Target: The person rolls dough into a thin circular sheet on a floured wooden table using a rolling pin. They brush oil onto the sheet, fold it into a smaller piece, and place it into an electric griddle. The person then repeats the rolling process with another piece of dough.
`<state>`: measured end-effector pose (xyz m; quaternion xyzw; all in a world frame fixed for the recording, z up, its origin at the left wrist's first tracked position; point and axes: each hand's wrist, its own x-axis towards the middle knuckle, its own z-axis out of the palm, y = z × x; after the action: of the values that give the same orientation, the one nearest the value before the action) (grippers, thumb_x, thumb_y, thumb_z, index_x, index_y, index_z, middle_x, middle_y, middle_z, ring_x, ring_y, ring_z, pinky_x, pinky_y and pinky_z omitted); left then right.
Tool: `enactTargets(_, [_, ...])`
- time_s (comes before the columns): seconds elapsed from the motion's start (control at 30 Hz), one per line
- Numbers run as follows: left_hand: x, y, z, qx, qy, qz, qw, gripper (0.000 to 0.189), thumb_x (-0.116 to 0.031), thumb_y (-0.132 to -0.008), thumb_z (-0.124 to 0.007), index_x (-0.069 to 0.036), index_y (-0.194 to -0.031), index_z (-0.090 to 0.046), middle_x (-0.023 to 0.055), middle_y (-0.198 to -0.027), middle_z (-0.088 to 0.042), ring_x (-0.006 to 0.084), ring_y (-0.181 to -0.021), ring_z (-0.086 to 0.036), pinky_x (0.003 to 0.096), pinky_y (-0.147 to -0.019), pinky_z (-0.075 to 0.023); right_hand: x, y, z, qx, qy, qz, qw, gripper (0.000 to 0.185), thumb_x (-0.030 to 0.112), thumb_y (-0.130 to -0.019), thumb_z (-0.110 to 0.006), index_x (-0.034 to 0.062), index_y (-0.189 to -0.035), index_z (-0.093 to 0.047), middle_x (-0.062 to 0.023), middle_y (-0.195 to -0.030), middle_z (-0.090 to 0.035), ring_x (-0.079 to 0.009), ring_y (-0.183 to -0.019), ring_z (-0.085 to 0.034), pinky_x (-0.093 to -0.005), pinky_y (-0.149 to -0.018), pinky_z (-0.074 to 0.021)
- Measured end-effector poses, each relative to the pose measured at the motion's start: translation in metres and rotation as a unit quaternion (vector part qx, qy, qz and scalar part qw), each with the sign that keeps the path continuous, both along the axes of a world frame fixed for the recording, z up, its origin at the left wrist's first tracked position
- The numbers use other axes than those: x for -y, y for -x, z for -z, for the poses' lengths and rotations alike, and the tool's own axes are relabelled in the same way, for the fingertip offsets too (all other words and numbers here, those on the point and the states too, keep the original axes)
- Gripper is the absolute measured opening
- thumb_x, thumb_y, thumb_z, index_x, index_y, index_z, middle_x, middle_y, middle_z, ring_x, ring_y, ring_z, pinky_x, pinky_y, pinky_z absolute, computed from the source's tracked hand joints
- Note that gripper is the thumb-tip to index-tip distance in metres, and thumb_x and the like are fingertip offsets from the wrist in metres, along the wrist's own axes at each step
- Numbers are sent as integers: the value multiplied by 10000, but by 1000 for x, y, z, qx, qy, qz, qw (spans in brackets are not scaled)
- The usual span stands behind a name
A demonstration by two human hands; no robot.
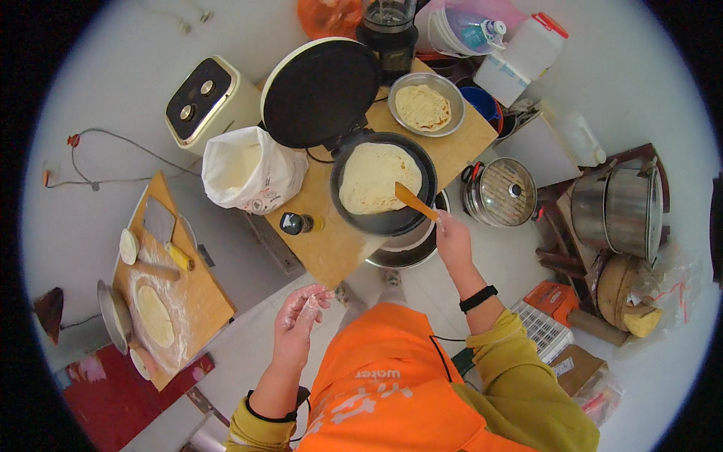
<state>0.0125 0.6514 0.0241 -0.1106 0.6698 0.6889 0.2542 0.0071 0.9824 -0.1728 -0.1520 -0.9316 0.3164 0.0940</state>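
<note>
My right hand (452,240) grips a wooden spatula (414,200), whose blade lies over the right part of a pale flatbread (377,175). The flatbread has a few browned spots and rests in the black round pan of an electric griddle (427,164). Its black lid (322,93) is raised behind. My left hand (303,309), dusted with flour, is in the air before the table corner, fingers curled and nothing seen in them. A metal plate (458,116) with a cooked flatbread (422,107) stands behind the pan. A dark-capped jar (294,224) stands left of the pan.
An open flour bag (254,175) stands left of the griddle. On the left, a floured wooden board (197,316) holds a rolled dough round (155,316), a rolling pin (149,270) and a scraper (160,219). A glass-lidded pot (502,192) stands right of the table, near large steel pots (618,209).
</note>
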Motion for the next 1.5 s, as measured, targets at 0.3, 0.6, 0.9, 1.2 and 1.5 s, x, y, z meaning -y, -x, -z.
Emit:
enactTargets(0.3, [8, -4, -3, 2, 5, 9, 1000, 271, -190, -1008, -555, -37, -1225, -608, 68, -1129, -680, 120, -973, -587, 254, -764, -444, 20, -7, -50, 236, -134, -205, 940, 343, 116, -952, -519, 143, -1286, -591, -161, -991, -585, -372, -859, -669, -491, -708, -542])
enactTargets(0.6, [7, -6, -6, 1, 14, -1, 1000, 257, -189, -998, -575, -42, -1204, -625, 59, -1121, -691, 117, -959, -595, 248, -753, -444, 8, -11, 26, 129, 216, 72, 965, 215, 196, -986, -562, 21, -1049, -670, -103, -750, -634, -224, -613, -603, -370, -538, -473])
enactTargets(0.9, [7, -10, -2, 18, 49, -34, 998, 255, -180, -993, -576, -37, -1196, -632, 73, -1113, -690, 127, -964, -603, 256, -749, -447, 0, 7, 40, 156, 626, 230, 728, 107, 213, -1019, -498, 114, -1053, -519, -2, -688, -487, -69, -459, -368, -236, -371, -269])
enactTargets(1.2, [54, -28, -5, 54, 92, -51, 993, 292, -224, -992, -592, -46, -1220, -623, 71, -1116, -685, 124, -959, -601, 256, -767, -443, 21, -9, 71, 221, 645, 263, 683, 186, 257, -1050, -477, 97, -1133, -523, -22, -779, -533, -101, -526, -431, -241, -435, -365])
enactTargets(1.5, [172, -73, -6, 46, 108, -104, 988, 316, -254, -982, -610, -61, -1232, -617, 57, -1115, -675, 131, -951, -607, 262, -755, -451, 36, -55, 68, 239, 540, 397, 703, 447, 442, -1002, -537, -1, -1045, -572, -112, -798, -609, -263, -691, -644, -357, -586, -551])
